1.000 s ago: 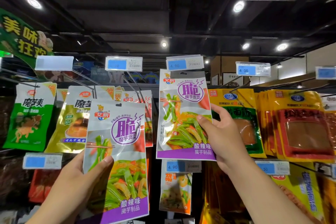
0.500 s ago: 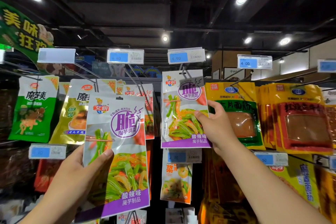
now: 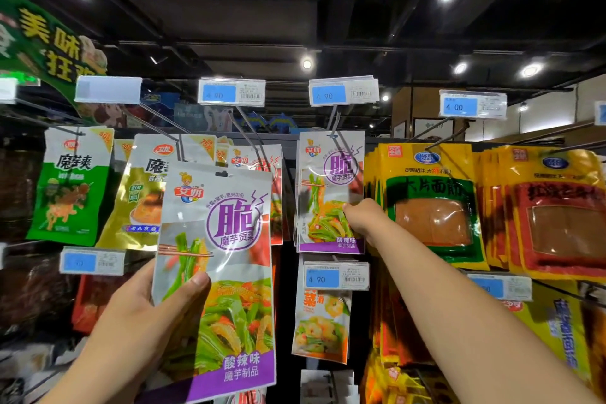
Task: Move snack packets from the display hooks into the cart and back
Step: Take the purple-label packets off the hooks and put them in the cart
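The top middle price tag (image 3: 343, 91) reads 4 90 and sits on the end of a metal hook (image 3: 335, 120). Right under that tag, the hanging snack packet (image 3: 329, 190), silver and purple, is on the hook. More packets of the same kind are stacked behind it. The right hand (image 3: 364, 218) is under the tag too, a little to the right, at the end of an arm stretched up. Its fingers are curled round the right edge of the hanging snack packet and pinch it about halfway down. Below the tag and to the left is the held snack packet (image 3: 219, 272), the same kind, close to the camera and looking big. It stands upright, leaning a tiny bit, free in front of the rack. The left hand (image 3: 141, 315) grips it by its left edge. The thumb (image 3: 196, 282) presses flat on the front, and the other fingers are hidden behind it. The two packets are apart and do not touch. Left of the tag, past the held snack packet, hang a gold packet (image 3: 141, 203) and a green packet (image 3: 70, 187). Right of the tag hang yellow packets (image 3: 433, 207) with a brown sheet showing through a window. Straight below the tag, under the hanging snack packet, is a lower 4 90 tag (image 3: 336, 275) with a small packet (image 3: 323, 325) beneath it.
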### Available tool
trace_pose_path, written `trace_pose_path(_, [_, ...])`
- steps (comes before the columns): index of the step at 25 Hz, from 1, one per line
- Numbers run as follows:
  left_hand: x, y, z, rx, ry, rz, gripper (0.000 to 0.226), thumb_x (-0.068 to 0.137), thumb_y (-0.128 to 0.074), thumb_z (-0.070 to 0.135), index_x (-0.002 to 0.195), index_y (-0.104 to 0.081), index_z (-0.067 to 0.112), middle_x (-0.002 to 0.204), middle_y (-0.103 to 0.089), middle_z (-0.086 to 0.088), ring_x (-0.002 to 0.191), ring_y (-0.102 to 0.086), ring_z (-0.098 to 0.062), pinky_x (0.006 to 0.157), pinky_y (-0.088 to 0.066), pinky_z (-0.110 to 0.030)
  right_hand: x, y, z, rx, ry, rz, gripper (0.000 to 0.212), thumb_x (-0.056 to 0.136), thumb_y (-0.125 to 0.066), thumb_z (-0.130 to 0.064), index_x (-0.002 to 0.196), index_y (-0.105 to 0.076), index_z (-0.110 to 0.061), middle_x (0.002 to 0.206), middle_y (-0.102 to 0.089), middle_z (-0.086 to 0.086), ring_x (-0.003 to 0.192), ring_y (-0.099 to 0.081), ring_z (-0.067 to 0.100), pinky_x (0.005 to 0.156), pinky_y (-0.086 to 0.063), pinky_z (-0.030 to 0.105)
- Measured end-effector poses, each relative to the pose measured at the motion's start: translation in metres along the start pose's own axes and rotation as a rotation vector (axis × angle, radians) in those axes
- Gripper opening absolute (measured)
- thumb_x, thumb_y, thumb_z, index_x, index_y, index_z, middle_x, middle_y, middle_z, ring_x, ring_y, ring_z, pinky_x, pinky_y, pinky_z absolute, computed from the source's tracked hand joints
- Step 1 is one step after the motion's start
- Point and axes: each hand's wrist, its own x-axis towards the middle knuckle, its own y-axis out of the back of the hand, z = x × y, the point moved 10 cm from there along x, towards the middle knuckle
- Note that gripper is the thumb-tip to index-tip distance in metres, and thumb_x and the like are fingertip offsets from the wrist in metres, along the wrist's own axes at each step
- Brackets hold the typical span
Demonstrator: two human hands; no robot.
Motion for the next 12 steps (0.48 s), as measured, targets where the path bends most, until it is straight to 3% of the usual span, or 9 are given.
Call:
trace_pose_path(4, [-0.002,-0.016,0.006,-0.016,-0.021,-0.040,0.028,0.074,-0.077,0.045,0.100,-0.073,0.054,0.095,-0.081,0.012,0.082,-0.077,-0.003,0.072,-0.054,-0.029,-0.030,0.024,-0.017,-0.198,0.105,0.133,0.059,0.102,-0.056,-0.032,0.144,-0.035,0.004,0.137,-0.055,0.022,0.124,-0.056,0.038,0.092,-0.048,0.039])
trace_pose_path(7, [0.001,-0.036,0.007,-0.053,-0.016,-0.070,0.026,0.081,-0.076,0.036,0.096,-0.074,0.056,0.093,-0.081,0.013,0.083,-0.077,-0.003,0.068,-0.053,-0.023,-0.094,0.050,-0.038,0.126,0.467,0.233,0.021,0.098,-0.060,-0.025,0.118,-0.054,-0.022,0.104,-0.065,-0.004,0.098,-0.065,0.013,0.074,-0.050,0.031])
trace_pose_path(9, [0.003,-0.053,0.007,-0.113,0.003,-0.087,0.026,0.076,-0.078,0.040,0.098,-0.075,0.053,0.097,-0.081,0.010,0.089,-0.078,-0.009,0.075,-0.055,-0.031,-0.136,0.044,-0.036,0.422,0.543,0.033,0.017,0.092,-0.066,-0.034,0.106,-0.056,-0.036,0.096,-0.068,-0.011,0.093,-0.067,0.005,0.075,-0.058,0.031])
trace_pose_path(12, [0.004,-0.093,0.013,-0.202,0.010,-0.170,0.038,0.070,-0.087,0.044,0.106,-0.075,0.040,0.104,-0.081,0.000,0.096,-0.078,-0.023,0.086,-0.058,-0.045,-0.173,0.028,-0.030,0.621,0.530,-0.255,0.036,0.083,-0.070,-0.044,0.111,-0.051,-0.055,0.112,-0.069,-0.013,0.095,-0.073,0.014,0.077,-0.064,0.041])
